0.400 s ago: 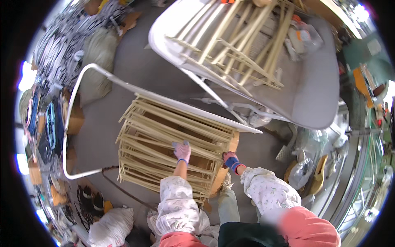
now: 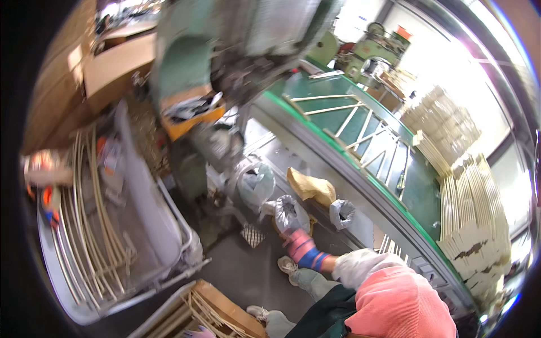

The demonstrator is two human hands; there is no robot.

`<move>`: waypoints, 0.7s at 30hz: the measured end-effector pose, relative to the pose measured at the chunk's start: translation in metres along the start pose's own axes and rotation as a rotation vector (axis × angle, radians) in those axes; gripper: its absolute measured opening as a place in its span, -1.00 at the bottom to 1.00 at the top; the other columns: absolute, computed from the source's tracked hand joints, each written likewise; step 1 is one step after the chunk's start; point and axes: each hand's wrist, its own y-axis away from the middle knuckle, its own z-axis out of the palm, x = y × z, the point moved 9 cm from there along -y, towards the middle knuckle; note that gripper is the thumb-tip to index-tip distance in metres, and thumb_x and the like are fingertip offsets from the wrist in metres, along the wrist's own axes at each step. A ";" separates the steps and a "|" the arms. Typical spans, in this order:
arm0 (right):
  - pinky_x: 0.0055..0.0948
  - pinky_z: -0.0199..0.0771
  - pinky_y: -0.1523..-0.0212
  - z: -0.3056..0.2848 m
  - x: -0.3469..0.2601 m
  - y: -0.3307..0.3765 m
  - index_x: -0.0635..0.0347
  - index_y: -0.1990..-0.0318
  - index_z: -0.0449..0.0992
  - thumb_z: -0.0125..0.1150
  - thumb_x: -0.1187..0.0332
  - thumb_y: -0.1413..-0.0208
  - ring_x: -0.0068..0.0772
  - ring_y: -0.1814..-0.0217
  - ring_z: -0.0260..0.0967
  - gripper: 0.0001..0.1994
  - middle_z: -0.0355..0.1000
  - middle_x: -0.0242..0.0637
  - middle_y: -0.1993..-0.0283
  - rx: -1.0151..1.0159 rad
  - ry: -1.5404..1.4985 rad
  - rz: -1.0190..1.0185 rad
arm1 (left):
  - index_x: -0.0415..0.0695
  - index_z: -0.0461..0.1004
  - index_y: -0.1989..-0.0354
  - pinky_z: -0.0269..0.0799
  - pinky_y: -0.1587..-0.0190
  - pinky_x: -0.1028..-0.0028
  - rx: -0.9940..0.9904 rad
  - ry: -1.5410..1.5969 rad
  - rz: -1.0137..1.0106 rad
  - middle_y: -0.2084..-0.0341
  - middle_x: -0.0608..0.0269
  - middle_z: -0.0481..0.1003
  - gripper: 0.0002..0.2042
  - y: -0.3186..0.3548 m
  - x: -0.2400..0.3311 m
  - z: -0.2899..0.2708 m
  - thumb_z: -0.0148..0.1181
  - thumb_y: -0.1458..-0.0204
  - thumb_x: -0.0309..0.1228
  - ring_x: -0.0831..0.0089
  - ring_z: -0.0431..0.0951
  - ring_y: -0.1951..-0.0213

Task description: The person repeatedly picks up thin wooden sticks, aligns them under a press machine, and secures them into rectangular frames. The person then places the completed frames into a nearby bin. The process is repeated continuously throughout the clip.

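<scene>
My right hand, in a striped pink and blue knit glove, hangs in the air beside the open plastic bags, smeared by motion. The nearest bag is a grey-lined one with its mouth up. Of my left hand, only a bit of pale purple glove shows at the lower edge, close to a pile of cream ladder-like frames. A brown cardboard piece borders that pile. Fingers of both hands are unclear.
A grey-white table with long cream rods stands left. A green machine rises behind. To the right runs a green conveyor bearing loose cream frames, with tall cream stacks at its end. A yellow sack lies beside it.
My view has swung right, toward the conveyor. My right hand has left the edge of the frame pile and is lifted near the bags; my left hand is now mostly out of view.
</scene>
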 end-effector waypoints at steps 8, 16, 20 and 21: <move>-0.18 0.26 -0.01 -0.376 0.193 -0.097 0.08 0.10 0.45 0.14 -0.01 0.11 -0.15 0.02 0.28 -0.54 0.36 -0.18 0.03 0.394 0.949 0.432 | -0.17 0.37 -0.02 0.21 -0.09 0.01 0.093 0.408 0.635 0.00 -0.05 0.37 -0.59 0.120 0.306 -0.172 0.05 -0.02 -0.22 -0.06 0.29 -0.08; -0.22 0.44 0.17 -0.342 0.220 -0.202 0.26 0.16 0.37 -0.10 0.39 0.02 -0.08 0.09 0.39 -0.74 0.31 0.05 0.04 -0.031 0.671 0.334 | -0.22 0.44 0.15 0.26 -0.02 0.12 0.128 0.844 1.328 0.10 -0.09 0.41 -0.59 0.273 0.626 -0.320 0.22 0.25 -0.33 -0.01 0.39 0.05; -0.19 0.42 0.42 -0.343 0.237 -0.268 0.12 0.25 0.40 -0.07 0.36 -0.01 -0.14 0.27 0.44 -0.82 0.41 -0.04 0.32 -0.049 0.612 0.233 | -0.15 0.46 0.15 0.28 -0.04 0.19 0.048 0.822 1.431 0.18 0.00 0.46 -0.62 0.325 0.691 -0.358 0.23 0.21 -0.31 0.05 0.42 0.07; -0.19 0.40 0.43 -0.343 0.255 -0.277 0.09 0.28 0.42 -0.07 0.33 -0.02 -0.16 0.30 0.44 -0.84 0.42 -0.09 0.33 -0.051 0.658 0.333 | -0.16 0.46 0.17 0.29 -0.03 0.20 0.087 0.834 1.468 0.20 0.01 0.47 -0.63 0.333 0.693 -0.368 0.23 0.21 -0.32 0.05 0.43 0.09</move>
